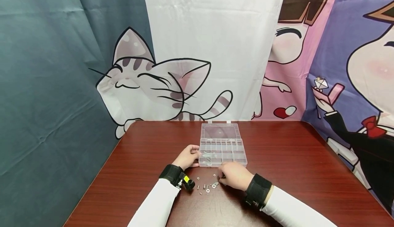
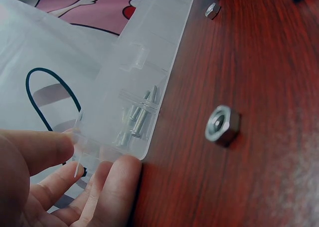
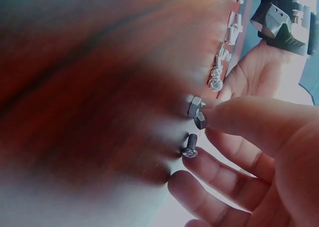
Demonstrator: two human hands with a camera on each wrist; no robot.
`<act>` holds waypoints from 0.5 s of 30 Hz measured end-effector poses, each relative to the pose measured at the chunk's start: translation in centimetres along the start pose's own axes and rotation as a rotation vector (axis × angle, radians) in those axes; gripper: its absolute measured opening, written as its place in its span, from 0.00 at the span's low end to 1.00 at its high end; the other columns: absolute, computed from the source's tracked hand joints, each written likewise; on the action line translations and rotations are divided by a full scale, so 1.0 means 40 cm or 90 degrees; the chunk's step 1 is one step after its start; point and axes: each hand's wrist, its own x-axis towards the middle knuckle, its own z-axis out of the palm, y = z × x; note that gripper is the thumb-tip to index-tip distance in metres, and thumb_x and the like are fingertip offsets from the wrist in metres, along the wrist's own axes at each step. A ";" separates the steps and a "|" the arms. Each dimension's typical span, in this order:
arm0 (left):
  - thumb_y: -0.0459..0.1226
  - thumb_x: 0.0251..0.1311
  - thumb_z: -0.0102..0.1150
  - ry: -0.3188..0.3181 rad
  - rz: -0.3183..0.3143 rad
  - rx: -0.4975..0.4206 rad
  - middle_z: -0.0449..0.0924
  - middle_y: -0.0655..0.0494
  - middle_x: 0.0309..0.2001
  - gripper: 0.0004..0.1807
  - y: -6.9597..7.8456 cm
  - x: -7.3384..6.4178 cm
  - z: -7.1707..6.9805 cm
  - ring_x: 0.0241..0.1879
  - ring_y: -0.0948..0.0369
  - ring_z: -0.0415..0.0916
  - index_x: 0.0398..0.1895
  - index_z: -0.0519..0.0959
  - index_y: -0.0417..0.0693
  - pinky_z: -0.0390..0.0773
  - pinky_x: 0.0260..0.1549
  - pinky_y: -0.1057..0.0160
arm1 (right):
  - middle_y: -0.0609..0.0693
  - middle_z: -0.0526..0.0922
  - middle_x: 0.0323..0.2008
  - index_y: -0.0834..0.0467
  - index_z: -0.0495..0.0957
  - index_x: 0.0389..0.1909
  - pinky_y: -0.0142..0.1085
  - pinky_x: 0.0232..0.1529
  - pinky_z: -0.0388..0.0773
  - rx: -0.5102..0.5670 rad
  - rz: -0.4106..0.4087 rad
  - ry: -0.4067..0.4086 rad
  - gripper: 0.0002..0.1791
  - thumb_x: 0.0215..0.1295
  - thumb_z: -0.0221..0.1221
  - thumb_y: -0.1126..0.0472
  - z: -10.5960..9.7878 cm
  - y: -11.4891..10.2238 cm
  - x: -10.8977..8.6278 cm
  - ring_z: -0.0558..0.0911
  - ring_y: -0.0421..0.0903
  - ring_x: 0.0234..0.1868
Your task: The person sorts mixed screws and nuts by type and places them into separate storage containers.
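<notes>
A clear plastic compartment box (image 1: 223,153) lies with its lid laid back on the table. My left hand (image 1: 188,156) holds the box's left end, thumb on the upper edge and fingers against the side wall. Several silver screws (image 2: 142,114) lie in the compartments close to that hand. In front of the box my right hand (image 1: 235,175) is low over the table. Its thumb and index fingertips pinch a small hex nut (image 3: 200,120). Another nut (image 3: 194,107) stands right beside it, and a short screw (image 3: 190,146) is at the middle fingertip.
Loose washers (image 1: 208,190), screws (image 1: 204,187) and nuts are scattered on the brown table (image 1: 123,192) between the forearms. One hex nut (image 2: 223,125) lies near the box's front wall. A printed cloth (image 1: 215,32) hangs behind the table.
</notes>
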 end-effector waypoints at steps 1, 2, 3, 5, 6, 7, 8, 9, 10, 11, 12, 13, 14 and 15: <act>0.35 0.63 0.53 0.000 0.000 -0.002 0.69 0.43 0.51 0.23 -0.001 0.001 0.001 0.41 0.57 0.75 0.60 0.64 0.40 0.82 0.29 0.61 | 0.36 0.72 0.21 0.48 0.74 0.20 0.31 0.25 0.70 0.003 0.001 -0.002 0.10 0.46 0.68 0.55 -0.001 0.001 -0.001 0.70 0.34 0.22; 0.35 0.63 0.53 0.000 0.001 -0.003 0.69 0.43 0.51 0.23 -0.003 0.001 0.001 0.41 0.57 0.75 0.60 0.64 0.40 0.83 0.29 0.60 | 0.36 0.71 0.21 0.48 0.74 0.20 0.31 0.25 0.69 0.006 0.002 -0.004 0.10 0.46 0.67 0.55 -0.001 0.002 -0.001 0.70 0.34 0.22; 0.35 0.63 0.53 0.000 0.000 -0.005 0.69 0.42 0.51 0.23 -0.003 0.001 0.002 0.41 0.57 0.76 0.60 0.64 0.40 0.83 0.29 0.60 | 0.36 0.71 0.21 0.48 0.74 0.20 0.30 0.25 0.69 0.008 0.005 -0.006 0.10 0.47 0.67 0.54 -0.002 0.003 -0.002 0.69 0.34 0.21; 0.35 0.63 0.54 0.001 -0.003 -0.005 0.69 0.42 0.51 0.23 -0.003 0.000 0.002 0.40 0.57 0.76 0.60 0.64 0.40 0.83 0.29 0.61 | 0.35 0.71 0.20 0.47 0.74 0.20 0.30 0.24 0.68 0.016 0.011 -0.009 0.10 0.49 0.67 0.54 -0.004 0.005 -0.001 0.69 0.33 0.21; 0.35 0.63 0.54 0.002 -0.005 -0.003 0.69 0.42 0.51 0.23 -0.003 -0.001 0.002 0.40 0.57 0.76 0.60 0.64 0.40 0.83 0.29 0.60 | 0.35 0.71 0.20 0.47 0.74 0.20 0.30 0.24 0.68 0.021 0.015 -0.009 0.10 0.49 0.66 0.54 -0.005 0.007 0.000 0.69 0.33 0.21; 0.35 0.62 0.54 0.002 -0.003 -0.002 0.69 0.42 0.51 0.23 -0.002 -0.002 0.002 0.40 0.57 0.76 0.60 0.64 0.40 0.83 0.29 0.60 | 0.35 0.72 0.20 0.47 0.74 0.20 0.29 0.24 0.69 0.023 0.018 -0.007 0.09 0.50 0.66 0.55 -0.007 0.009 0.001 0.69 0.32 0.21; 0.35 0.62 0.54 0.003 0.000 0.001 0.69 0.42 0.51 0.23 0.000 -0.004 0.002 0.40 0.57 0.76 0.60 0.64 0.40 0.83 0.29 0.60 | 0.35 0.72 0.20 0.47 0.74 0.20 0.29 0.24 0.68 0.026 0.019 -0.002 0.09 0.50 0.66 0.55 -0.009 0.010 0.002 0.69 0.32 0.21; 0.35 0.62 0.54 0.004 -0.003 0.001 0.69 0.42 0.52 0.23 0.002 -0.005 0.002 0.39 0.57 0.77 0.60 0.64 0.40 0.83 0.29 0.60 | 0.35 0.72 0.20 0.46 0.73 0.20 0.29 0.24 0.69 0.027 0.021 0.002 0.09 0.51 0.66 0.55 -0.011 0.013 0.003 0.69 0.33 0.21; 0.35 0.62 0.54 0.005 -0.004 0.002 0.69 0.42 0.52 0.23 0.003 -0.006 0.002 0.39 0.57 0.77 0.60 0.64 0.40 0.83 0.29 0.60 | 0.35 0.72 0.20 0.46 0.73 0.21 0.29 0.24 0.69 0.028 0.023 0.006 0.09 0.51 0.66 0.55 -0.013 0.014 0.004 0.69 0.33 0.21; 0.34 0.63 0.54 0.006 -0.004 0.002 0.69 0.42 0.52 0.23 0.005 -0.007 0.002 0.38 0.57 0.77 0.60 0.64 0.41 0.83 0.29 0.60 | 0.35 0.72 0.20 0.46 0.73 0.21 0.29 0.23 0.68 0.029 0.025 0.010 0.10 0.51 0.65 0.55 -0.016 0.016 0.005 0.69 0.33 0.22; 0.34 0.63 0.53 0.007 -0.003 0.002 0.69 0.42 0.52 0.22 0.006 -0.007 0.002 0.38 0.57 0.77 0.60 0.64 0.41 0.83 0.29 0.60 | 0.35 0.72 0.21 0.46 0.72 0.21 0.28 0.23 0.68 0.028 0.029 0.013 0.10 0.52 0.65 0.55 -0.019 0.019 0.006 0.69 0.33 0.22; 0.34 0.63 0.53 0.007 -0.003 0.002 0.69 0.41 0.52 0.22 0.006 -0.007 0.002 0.38 0.57 0.77 0.60 0.64 0.41 0.83 0.29 0.60 | 0.35 0.71 0.21 0.46 0.72 0.21 0.28 0.23 0.68 0.026 0.030 0.018 0.10 0.52 0.65 0.55 -0.022 0.021 0.007 0.69 0.33 0.22; 0.34 0.63 0.53 0.007 -0.006 0.002 0.69 0.42 0.52 0.22 0.007 -0.007 0.002 0.37 0.57 0.78 0.60 0.64 0.41 0.83 0.29 0.60 | 0.35 0.71 0.21 0.46 0.71 0.21 0.28 0.23 0.68 0.028 0.032 0.022 0.10 0.53 0.65 0.55 -0.025 0.024 0.009 0.69 0.33 0.22; 0.34 0.63 0.53 0.007 -0.010 0.000 0.69 0.42 0.52 0.22 0.007 -0.005 0.002 0.38 0.57 0.77 0.60 0.64 0.42 0.83 0.29 0.61 | 0.35 0.71 0.21 0.46 0.71 0.21 0.28 0.23 0.68 0.030 0.039 0.025 0.10 0.53 0.64 0.55 -0.029 0.027 0.012 0.69 0.33 0.22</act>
